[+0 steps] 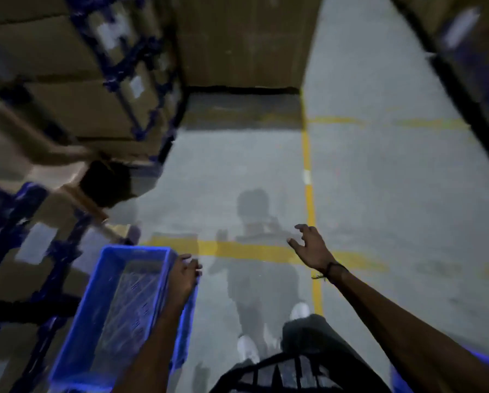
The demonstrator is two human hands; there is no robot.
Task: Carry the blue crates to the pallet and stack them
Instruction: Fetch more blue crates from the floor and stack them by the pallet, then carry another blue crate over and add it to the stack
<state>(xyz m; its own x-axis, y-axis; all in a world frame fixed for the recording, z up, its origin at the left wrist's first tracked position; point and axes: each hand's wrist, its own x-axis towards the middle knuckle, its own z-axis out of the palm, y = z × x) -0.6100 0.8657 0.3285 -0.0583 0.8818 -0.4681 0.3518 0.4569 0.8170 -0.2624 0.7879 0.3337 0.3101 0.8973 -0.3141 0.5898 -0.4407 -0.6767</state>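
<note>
Crate (pixel 124 313) hung low, left of yellow floor line (pixel 308 194), carried one-handed. Risk, judged: single-rim grip could let crate tip or clip racking (pixel 118 69) left of line. Pallet not in view; frame blurred, dim. Left hand (pixel 185 275) clamped on crate rim. Right hand (pixel 308 248) spread, empty, beside line.

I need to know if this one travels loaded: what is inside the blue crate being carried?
The blue crate, held at its rim by the left hand, looks empty: only its ribbed bottom shows. The forearm covers the near right corner, and blur hides fine detail.
</note>
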